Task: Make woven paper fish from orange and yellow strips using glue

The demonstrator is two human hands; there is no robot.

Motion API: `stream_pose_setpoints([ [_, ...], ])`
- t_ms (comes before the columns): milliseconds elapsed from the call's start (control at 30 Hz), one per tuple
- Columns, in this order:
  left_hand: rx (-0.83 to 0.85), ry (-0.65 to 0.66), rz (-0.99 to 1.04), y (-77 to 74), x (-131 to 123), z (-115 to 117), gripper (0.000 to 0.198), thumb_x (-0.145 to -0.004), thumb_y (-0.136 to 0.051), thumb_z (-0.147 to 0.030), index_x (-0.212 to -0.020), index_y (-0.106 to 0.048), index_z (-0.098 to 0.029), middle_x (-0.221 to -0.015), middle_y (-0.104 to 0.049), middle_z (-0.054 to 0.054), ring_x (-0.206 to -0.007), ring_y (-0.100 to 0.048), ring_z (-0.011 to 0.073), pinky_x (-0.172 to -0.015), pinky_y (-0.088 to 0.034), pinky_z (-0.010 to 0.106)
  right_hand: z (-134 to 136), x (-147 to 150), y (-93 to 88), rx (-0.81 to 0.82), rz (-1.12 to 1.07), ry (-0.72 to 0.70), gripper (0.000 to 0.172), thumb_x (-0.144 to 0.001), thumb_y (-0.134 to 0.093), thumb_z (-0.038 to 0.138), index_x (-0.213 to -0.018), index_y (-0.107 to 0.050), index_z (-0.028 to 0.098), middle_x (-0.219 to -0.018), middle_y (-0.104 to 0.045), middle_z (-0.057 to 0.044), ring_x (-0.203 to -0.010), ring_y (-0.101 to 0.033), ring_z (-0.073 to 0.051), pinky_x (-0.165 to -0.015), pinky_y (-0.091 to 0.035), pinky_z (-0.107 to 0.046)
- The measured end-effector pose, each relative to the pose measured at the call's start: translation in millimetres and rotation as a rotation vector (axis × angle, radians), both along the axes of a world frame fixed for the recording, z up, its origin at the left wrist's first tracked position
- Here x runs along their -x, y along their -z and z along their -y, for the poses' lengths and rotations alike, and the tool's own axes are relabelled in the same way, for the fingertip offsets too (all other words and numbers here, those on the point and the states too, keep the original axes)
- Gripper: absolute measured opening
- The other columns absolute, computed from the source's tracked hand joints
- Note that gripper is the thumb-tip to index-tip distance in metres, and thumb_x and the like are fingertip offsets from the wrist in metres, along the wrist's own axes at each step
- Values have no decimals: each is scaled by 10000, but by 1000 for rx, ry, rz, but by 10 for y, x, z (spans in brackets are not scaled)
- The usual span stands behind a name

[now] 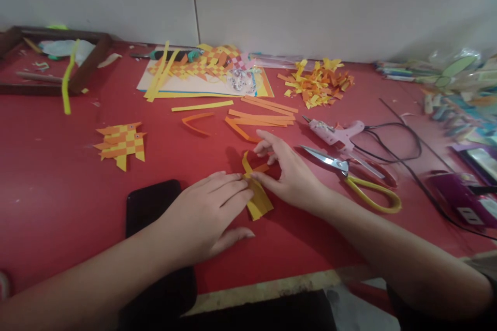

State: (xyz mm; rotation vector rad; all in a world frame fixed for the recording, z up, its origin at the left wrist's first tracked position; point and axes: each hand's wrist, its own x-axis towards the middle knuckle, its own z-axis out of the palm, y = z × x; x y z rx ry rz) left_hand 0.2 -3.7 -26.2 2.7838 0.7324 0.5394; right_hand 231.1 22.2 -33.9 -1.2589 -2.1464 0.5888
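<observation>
My left hand [217,204] lies flat with stretched fingers, its fingertips on a small bundle of yellow paper strips [259,201] laid side by side on the red table. One yellow strip end curls up at the top of the bundle. An orange paper strip [264,168] crosses there, partly hidden by my right hand [289,173]. The right thumb touches the strips at the crossing, while the other fingers are curved and held apart from it. Close by are loose orange strips [264,119] and a folded orange strip [238,129].
Scissors [326,159] and a pink glue gun [336,134] with a black cord lie to the right. A woven paper fish [122,145] and a black phone [151,204] are at left. Behind sit paper scraps [318,83], more woven pieces [217,62] and a wooden frame [91,64].
</observation>
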Motion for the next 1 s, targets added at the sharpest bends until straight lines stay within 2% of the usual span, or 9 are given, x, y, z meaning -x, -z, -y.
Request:
stream_pose_setpoints([
  [200, 2, 4, 6, 8, 4, 0, 498, -939, -561, -494, -1215, -637, -87, -1274, -668, 173, -1213, -600, 333, -1049, -476, 524, 4, 13, -13, -6, 4, -3, 621, -844, -547, 101, -1420, -353, 225, -1127, -597, -98, -1020, -597, -215, -828, -543, -374],
  [267, -7, 6, 15, 4, 7, 3, 508, -939, -559, -493, -1235, -627, -86, -1269, -668, 174, -1188, -608, 337, -1020, -498, 517, 12, 13, -42, -38, 1, 12, 527, -824, -547, 89, -1327, -457, 220, -1095, -606, -90, -994, -605, -210, -816, -544, -363],
  [333, -17, 4, 19, -2, 8, 8, 514, -943, -554, -484, -1270, -605, -92, -1249, -674, 176, -1154, -619, 334, -992, -517, 510, 18, -7, -91, -105, -7, -8, 344, -828, -560, 104, -1152, -569, 219, -1045, -627, -81, -975, -612, -211, -832, -537, -369],
  [433, -32, 12, 20, -13, 5, 16, 477, -962, -525, -452, -1247, -608, -78, -1169, -690, 190, -1088, -638, 321, -955, -538, 494, 10, -81, -181, -109, -21, -221, 121, -892, -566, 149, -975, -628, 211, -935, -671, -58, -890, -629, -178, -796, -527, -322],
  [533, -58, 9, 29, -19, -2, 24, 437, -975, -508, -392, -1218, -610, -43, -1150, -686, 202, -1063, -643, 320, -928, -552, 476, -19, -174, -243, 9, 3, -482, 100, -936, -573, 171, -988, -653, 200, -871, -694, -40, -821, -618, -144, -754, -508, -275],
  [600, -66, -4, 27, -21, -4, 28, 440, -970, -521, -368, -1240, -596, -29, -1180, -680, 200, -1078, -635, 326, -936, -546, 479, -37, -212, -259, 59, 36, -563, 116, -927, -609, 181, -1030, -661, 195, -913, -692, -49, -856, -603, -147, -784, -500, -277],
  [733, -53, -58, -10, -15, -2, 27, 522, -952, -553, -406, -1321, -551, -36, -1322, -619, 196, -1179, -572, 351, -991, -501, 508, -44, -200, -263, 114, 137, -559, 36, -894, -653, 190, -900, -688, 194, -978, -651, -66, -950, -570, -170, -831, -490, -294],
  [800, -46, -75, -31, -6, 0, 23, 575, -949, -551, -447, -1373, -511, -60, -1396, -574, 178, -1216, -540, 349, -1002, -485, 507, -36, -172, -256, 120, 140, -539, 100, -900, -632, 178, -821, -689, 199, -968, -645, -64, -961, -567, -177, -836, -491, -301],
  [1000, -27, -121, -88, 10, 1, 11, 688, -954, -455, -589, -1446, -442, -108, -1460, -526, 144, -1205, -520, 345, -961, -475, 500, -28, -139, -213, 66, 108, -483, 148, -937, -592, 204, -868, -722, 212, -929, -653, -61, -893, -598, -161, -793, -499, -284],
])
